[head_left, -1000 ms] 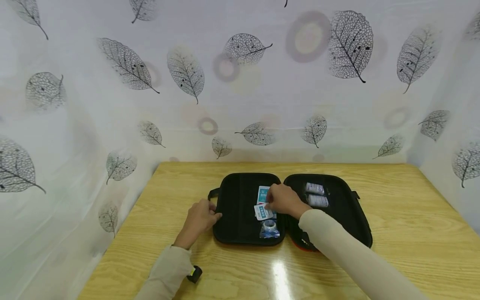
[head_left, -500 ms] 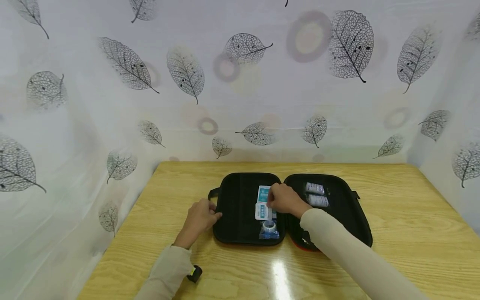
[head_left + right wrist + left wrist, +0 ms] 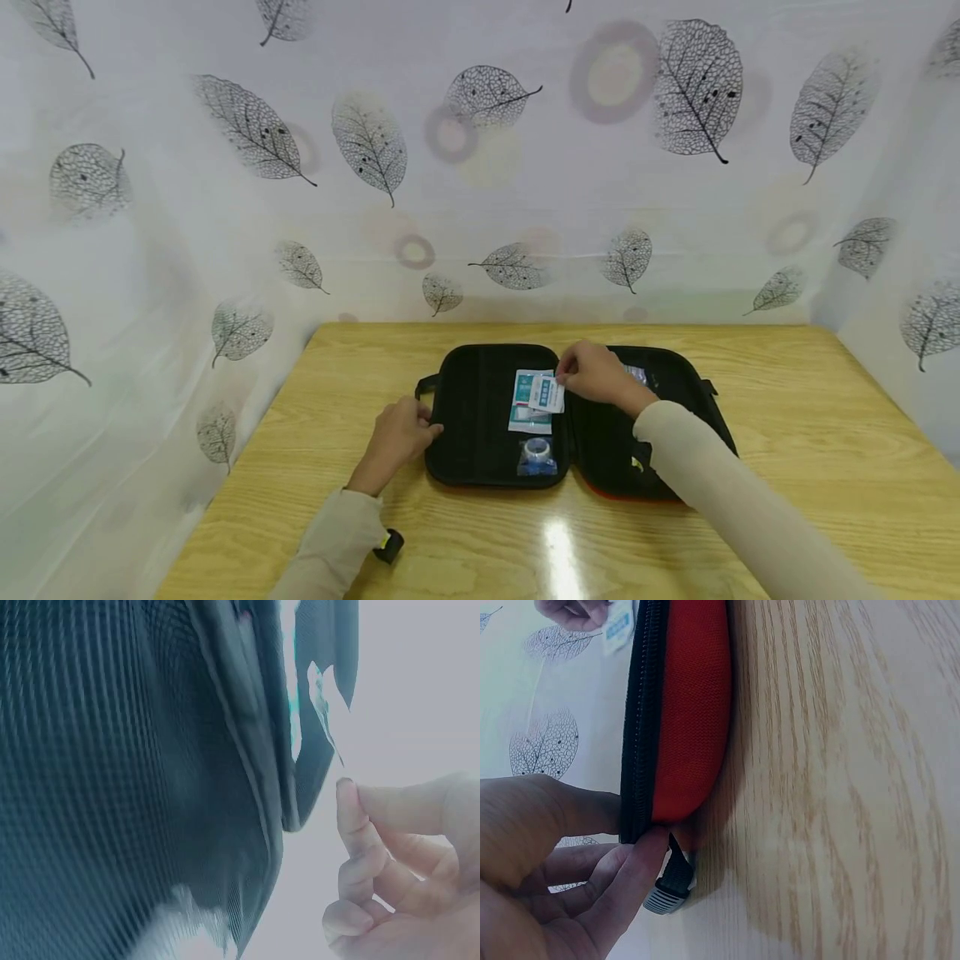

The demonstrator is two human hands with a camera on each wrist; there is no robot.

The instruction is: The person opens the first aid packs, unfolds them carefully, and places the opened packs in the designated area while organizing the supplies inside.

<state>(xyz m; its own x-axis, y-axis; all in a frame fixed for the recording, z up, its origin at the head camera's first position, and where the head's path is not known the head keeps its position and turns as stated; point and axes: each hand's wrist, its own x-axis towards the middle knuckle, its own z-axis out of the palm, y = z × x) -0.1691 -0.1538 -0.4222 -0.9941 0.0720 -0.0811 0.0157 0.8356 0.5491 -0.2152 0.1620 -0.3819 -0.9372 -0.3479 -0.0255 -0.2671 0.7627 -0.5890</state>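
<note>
Pinched small white sachet (image 3: 547,394), with blue print up, by its upper-right corner in right hand (image 3: 592,372), between thumb and finger, with no gap seen at the tips. Could not confirm contact in right wrist view: too washed out. Held it over larger teal-and-white sachet (image 3: 522,390), on the hinge side of the left half of unfolded zip case (image 3: 461,417); judged slightly raised, going by left wrist view. Pinched that half's outer left rim in left hand (image 3: 399,433), with thumb on black zipper (image 3: 640,735) side and finger against red shell (image 3: 694,697), near black handle (image 3: 426,386). Read step as picking or arranging sachets, probably unfinished. Judged a light corner grip, a chosen flat spot and a clean release necessary for the next move, with the case steadied. Logged tape roll in clear-blue wrapper (image 3: 536,456) just below the sachets, toward the near edge. Spotted wrapped roll (image 3: 636,373) in the right half, partly hidden behind right hand. Marked small black item (image 3: 388,547) with yellow patch by left sleeve (image 3: 341,533). Noted wooden table (image 3: 795,392) underneath, leaf-print cloth (image 3: 525,192) behind.
</note>
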